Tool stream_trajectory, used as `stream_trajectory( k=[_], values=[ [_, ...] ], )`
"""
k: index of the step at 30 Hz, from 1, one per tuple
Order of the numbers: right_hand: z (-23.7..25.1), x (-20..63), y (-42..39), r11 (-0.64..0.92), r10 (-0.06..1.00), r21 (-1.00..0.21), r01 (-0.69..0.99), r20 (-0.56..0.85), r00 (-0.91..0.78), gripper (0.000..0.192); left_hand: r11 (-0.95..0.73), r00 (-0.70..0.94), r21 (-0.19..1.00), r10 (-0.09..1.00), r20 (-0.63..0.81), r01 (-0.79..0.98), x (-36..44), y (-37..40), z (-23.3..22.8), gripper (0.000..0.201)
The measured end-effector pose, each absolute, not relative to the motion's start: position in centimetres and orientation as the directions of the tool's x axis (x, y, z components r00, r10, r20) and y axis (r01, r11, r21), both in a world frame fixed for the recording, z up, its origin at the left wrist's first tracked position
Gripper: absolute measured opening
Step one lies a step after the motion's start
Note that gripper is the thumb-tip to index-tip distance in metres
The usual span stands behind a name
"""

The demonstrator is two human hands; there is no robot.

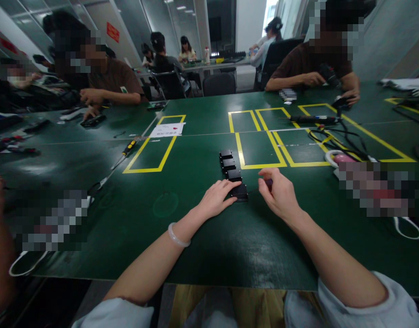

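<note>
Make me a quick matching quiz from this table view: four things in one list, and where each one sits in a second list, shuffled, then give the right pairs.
Things
1. left hand
2. right hand
3. screwdriver
4. white paper sheet

Places
A. inside the far end of the left yellow outline
B. fingers resting on the nearest block of the row of black blocks
C. lying across the left edge of the left yellow outline
D. just right of the nearest black block, pinching something small and dark

Pairs: 1-B, 2-D, 3-C, 4-A
</note>
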State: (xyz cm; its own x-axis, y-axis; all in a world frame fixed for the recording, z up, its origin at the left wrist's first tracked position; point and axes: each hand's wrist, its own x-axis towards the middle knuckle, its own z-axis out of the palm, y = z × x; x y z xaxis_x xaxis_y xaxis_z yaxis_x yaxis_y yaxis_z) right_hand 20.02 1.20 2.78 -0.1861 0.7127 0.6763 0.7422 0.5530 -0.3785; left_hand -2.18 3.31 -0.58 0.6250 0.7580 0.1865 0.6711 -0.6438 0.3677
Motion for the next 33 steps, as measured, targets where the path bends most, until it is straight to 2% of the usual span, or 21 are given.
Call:
stream_trajectory(
  k=[23, 33],
  values=[
    [2.93, 20.06, 1.13, 0.532, 0.726, -0.354, 0.769, 0.658, -0.199, 0.016, -0.649, 0.632, 0.365, 0.753, 0.184, 0.668, -2.22, 3.32, -0.49, 0.048],
    [3.31, 20.2, 1.19, 0.518, 0.738, -0.302, 0.801, 0.631, -0.239, 0.018, -0.649, 0.626, 0.369, 0.754, 0.197, 0.666, -2.27, 3.31, -0.66, 0.048]
  ],
)
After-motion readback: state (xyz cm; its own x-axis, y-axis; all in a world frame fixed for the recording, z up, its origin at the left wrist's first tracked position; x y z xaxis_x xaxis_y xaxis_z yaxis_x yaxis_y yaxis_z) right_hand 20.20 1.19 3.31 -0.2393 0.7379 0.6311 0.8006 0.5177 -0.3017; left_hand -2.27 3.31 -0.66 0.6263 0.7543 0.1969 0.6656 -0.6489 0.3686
